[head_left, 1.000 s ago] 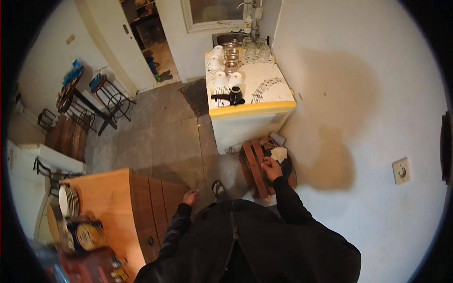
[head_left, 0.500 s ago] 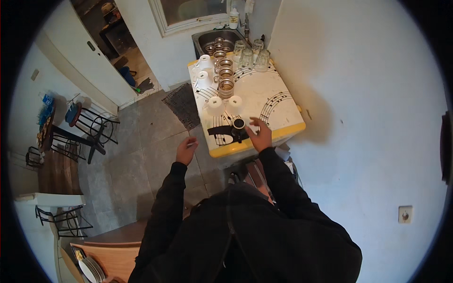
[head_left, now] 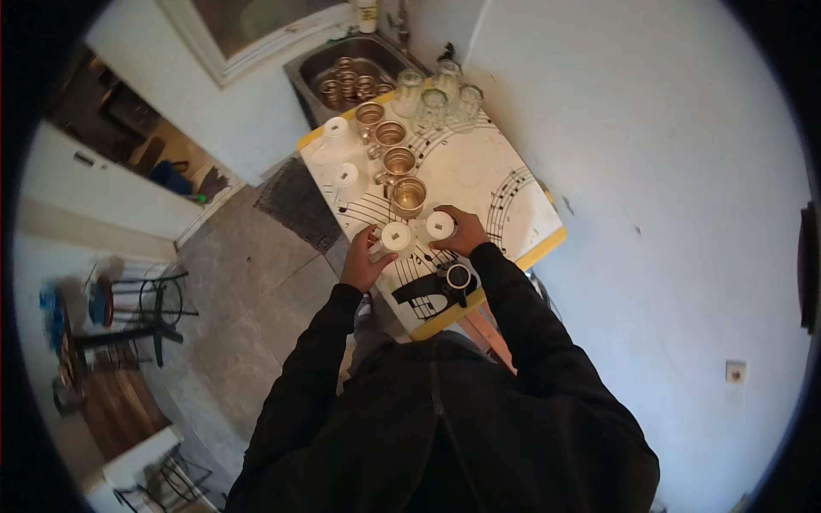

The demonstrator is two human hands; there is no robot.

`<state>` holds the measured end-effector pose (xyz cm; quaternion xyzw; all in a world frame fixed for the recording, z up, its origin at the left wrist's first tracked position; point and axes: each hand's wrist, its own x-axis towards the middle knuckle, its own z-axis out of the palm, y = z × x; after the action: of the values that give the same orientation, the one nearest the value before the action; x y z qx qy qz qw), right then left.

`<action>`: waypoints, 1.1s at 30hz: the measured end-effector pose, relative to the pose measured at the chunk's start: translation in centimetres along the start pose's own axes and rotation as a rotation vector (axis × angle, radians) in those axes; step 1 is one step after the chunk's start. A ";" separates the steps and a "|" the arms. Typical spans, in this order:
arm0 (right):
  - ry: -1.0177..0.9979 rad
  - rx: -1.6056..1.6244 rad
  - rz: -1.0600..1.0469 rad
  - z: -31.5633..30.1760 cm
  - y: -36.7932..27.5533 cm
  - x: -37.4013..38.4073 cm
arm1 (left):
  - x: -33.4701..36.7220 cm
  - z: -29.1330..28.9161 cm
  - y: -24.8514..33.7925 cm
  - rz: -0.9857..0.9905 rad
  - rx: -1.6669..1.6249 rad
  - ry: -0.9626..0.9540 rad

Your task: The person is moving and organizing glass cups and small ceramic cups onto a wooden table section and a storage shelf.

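At a yellow-rimmed table [head_left: 547, 248], the person's left hand [head_left: 363, 261] curls around a white cup [head_left: 395, 236], gripping it. At three o'clock of that cup, the right hand [head_left: 464, 232] wraps a second white cup [head_left: 440, 225]. A black cup [head_left: 458, 277] stands at six o'clock, a brass mug [head_left: 408, 196] at twelve.
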<state>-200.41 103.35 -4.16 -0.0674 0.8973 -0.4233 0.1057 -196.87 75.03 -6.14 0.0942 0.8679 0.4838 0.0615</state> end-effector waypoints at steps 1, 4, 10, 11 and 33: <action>0.027 0.041 0.035 -0.3 -0.2 -0.4 | 0.1 -0.3 -0.4 -0.060 -0.069 -0.049; 0.140 0.056 0.127 -1.5 -1.8 -1.5 | 0.5 -0.6 -1.6 -0.041 -0.166 -0.112; 0.058 -0.054 0.059 -2.8 -8.4 -4.4 | 0.9 -1.0 -4.7 0.118 -0.270 -0.214; 0.000 -0.069 0.002 -2.2 -9.4 -4.5 | 1.0 -1.0 -5.0 0.054 -0.310 -0.273; -0.002 -0.141 0.143 6.9 -11.2 -5.4 | -0.7 -1.3 -6.3 0.349 -0.168 -0.351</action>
<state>-193.08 92.28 0.94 -0.0108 0.9272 -0.3504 0.1315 -197.11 70.57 -10.78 0.3195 0.7713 0.5339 0.1342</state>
